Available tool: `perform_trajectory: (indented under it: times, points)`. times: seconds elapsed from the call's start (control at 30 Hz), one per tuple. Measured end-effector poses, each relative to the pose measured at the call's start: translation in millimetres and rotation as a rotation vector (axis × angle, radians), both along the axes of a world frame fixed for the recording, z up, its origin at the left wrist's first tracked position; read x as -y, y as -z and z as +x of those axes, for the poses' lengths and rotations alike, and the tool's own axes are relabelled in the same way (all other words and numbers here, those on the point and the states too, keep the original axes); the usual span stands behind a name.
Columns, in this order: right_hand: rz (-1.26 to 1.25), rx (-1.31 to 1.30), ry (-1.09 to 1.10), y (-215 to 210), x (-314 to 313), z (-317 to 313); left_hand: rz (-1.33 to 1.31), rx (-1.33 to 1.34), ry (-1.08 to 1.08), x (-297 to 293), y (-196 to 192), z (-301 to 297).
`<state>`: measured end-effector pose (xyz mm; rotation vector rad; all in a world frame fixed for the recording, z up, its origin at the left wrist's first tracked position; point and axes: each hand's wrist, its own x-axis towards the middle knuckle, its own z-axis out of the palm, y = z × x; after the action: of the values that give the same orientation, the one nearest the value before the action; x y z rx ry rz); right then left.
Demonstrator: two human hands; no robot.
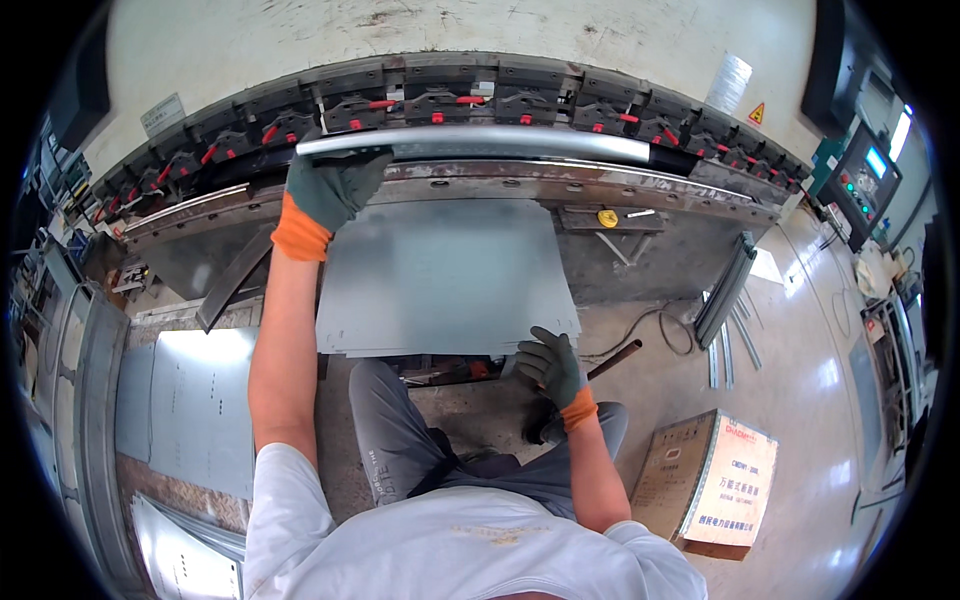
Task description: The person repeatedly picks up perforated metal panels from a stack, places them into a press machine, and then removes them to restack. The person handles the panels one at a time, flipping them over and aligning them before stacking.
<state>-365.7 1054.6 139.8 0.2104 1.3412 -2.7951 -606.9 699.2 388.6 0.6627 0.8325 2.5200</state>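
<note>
Gripping the sheet's (440,275) far left corner at the press (520,110), the left hand (330,190) risks pinching there. The right hand (550,365) clasps the near edge; slipping would skew the sheet.

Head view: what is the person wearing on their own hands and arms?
Both the left hand and the right hand wear dark grey-green knit work gloves with bright orange cuffs at the wrists. The forearms are bare; short white T-shirt sleeves end above the elbows.
</note>
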Motion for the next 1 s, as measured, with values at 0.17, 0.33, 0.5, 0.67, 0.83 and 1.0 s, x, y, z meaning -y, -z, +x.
perform_trajectory:
  times: [0.17, 0.33, 0.5, 0.67, 0.83, 1.0]
  points:
    - [0.083, -0.076, -0.06, -7, 5, -3, 0.039, 0.308, 0.05, 6, 30, 21]
    - [0.115, -0.384, -0.173, -5, 29, 6, -0.049, 0.248, -0.062, -35, 102, 100]
    - [0.327, -0.419, 0.163, -11, 51, 48, -0.34, 0.199, 0.218, -121, 180, 169]
    - [-0.31, 0.053, 0.559, -20, 18, 79, 0.015, 0.287, 0.245, -161, 231, 101]
    - [-0.019, 0.22, 0.865, -13, -21, 83, -0.136, 0.402, 0.051, -149, 240, 2]
    - [0.031, 0.02, 0.762, -13, -40, 101, -0.19, 0.307, -0.25, -115, 232, 38]
